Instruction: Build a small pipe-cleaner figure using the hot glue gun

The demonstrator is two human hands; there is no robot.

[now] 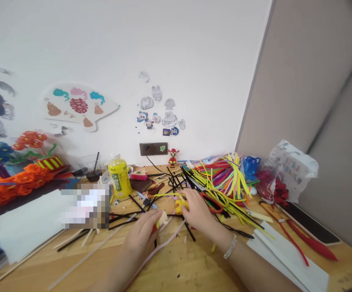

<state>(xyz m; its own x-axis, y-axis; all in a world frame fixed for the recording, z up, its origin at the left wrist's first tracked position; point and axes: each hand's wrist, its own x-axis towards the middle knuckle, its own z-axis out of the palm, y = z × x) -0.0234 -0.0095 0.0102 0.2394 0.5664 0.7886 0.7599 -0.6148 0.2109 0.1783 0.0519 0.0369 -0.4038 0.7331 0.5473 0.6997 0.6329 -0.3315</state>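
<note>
My left hand (143,229) is closed around a small figure-like piece; a cream rounded part (163,219) sticks out past the fingertips, with bits of yellow and red beside it. My fingers hide the rest. A little to the right, my right hand (196,211) closes on a small yellow fuzzy piece (179,207), and a yellow pipe cleaner (168,194) stretches left from near its fingers. Black pipe cleaners (189,231) lie on the wooden table under and around both hands. A pale lilac strip (176,231) curves between them.
A yellow drink bottle (120,178) stands behind my left hand. Piles of coloured pipe cleaners (221,178) spread behind my right. Red-handled pliers (311,240), a phone (308,223) and white paper (288,255) lie at the right. More paper (26,223) and orange pipe-cleaner flowers (26,182) are left.
</note>
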